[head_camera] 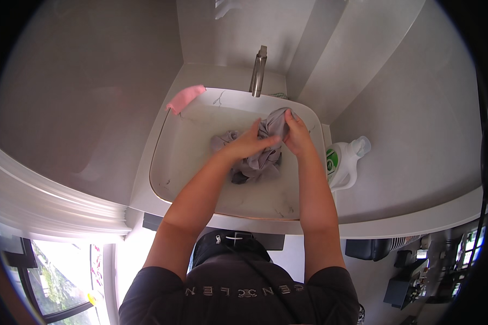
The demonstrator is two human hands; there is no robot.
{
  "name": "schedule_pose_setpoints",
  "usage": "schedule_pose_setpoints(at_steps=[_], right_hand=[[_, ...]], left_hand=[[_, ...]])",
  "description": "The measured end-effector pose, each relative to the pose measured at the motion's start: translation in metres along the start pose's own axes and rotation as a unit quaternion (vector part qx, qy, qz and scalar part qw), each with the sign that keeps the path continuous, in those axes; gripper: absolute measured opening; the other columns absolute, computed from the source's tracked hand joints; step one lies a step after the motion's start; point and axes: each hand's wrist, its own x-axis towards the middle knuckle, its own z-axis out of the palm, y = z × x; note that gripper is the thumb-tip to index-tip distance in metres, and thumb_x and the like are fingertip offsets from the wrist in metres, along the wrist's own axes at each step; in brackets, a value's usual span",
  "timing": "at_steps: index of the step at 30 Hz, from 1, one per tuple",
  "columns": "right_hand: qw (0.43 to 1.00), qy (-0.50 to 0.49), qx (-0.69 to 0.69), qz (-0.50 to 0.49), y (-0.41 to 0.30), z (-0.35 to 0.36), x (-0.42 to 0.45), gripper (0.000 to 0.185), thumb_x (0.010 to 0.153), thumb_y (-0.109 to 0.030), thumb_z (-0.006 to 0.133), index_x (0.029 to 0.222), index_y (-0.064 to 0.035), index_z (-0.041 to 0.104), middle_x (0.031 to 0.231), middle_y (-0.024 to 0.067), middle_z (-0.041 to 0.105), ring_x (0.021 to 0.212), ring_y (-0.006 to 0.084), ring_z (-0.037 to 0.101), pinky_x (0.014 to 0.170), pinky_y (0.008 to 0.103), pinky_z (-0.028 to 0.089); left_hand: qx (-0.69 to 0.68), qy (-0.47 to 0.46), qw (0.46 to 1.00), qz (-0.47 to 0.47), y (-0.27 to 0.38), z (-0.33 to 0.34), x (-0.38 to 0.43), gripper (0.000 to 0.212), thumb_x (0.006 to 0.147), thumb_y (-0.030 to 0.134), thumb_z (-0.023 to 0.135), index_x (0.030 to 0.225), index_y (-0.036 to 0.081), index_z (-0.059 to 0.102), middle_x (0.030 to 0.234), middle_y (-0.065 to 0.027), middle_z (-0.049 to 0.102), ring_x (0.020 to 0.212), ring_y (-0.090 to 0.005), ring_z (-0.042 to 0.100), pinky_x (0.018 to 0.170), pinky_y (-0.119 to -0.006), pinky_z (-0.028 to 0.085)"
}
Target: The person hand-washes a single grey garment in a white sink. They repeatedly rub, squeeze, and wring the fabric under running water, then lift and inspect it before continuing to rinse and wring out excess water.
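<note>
A wet grey cloth garment (260,160) lies bunched in a white marbled washbasin (179,162) that holds cloudy water. Part of the fabric is lifted above the water on the right side of the basin. My right hand (296,132) pinches that raised end between thumb and fingers. Slightly blurred, my left hand (254,142) grips the same fabric a little lower, thumb pointing right. More of the cloth trails in the water to the left and below the hands. Its underside is hidden.
Behind the basin stands a metal faucet (258,73), its spout over the rim. A pink cloth (186,98) drapes over the back left rim. At the right, a white detergent bottle (343,162) with a clear cap stands on the counter beside the wall (410,142).
</note>
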Motion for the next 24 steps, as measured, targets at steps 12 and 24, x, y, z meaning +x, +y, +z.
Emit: schedule_pose_setpoints(at_steps=[12, 24], right_hand=[[0.986, 0.024, -0.163, 0.022, 0.005, 0.003, 0.0, 0.048, 0.086, -0.046, 0.054, 0.117, -0.0094, 0.053, 0.111, 0.0026, 0.056, 0.099, 0.0132, 0.052, 0.085, 0.0302, 0.043], [0.966, -0.055, -0.216, 0.128, 0.014, -0.003, 0.006, 0.039, 0.088, -0.045, 0.05, 0.095, -0.0074, 0.058, 0.077, 0.0017, 0.059, 0.059, 0.0089, 0.055, 0.046, 0.0227, 0.044]], left_hand=[[-0.009, -0.05, 0.999, -0.013, -0.006, 0.001, 0.001, 0.041, 0.076, 0.029, 0.068, 0.1, -0.002, 0.059, 0.089, -0.0049, 0.061, 0.08, -0.0103, 0.055, 0.071, -0.024, 0.044], [-0.196, -0.09, 0.976, 0.033, -0.002, 0.002, -0.001, 0.023, 0.078, 0.007, 0.056, 0.1, -0.001, 0.056, 0.083, -0.0075, 0.063, 0.072, -0.0138, 0.059, 0.066, -0.026, 0.048]])
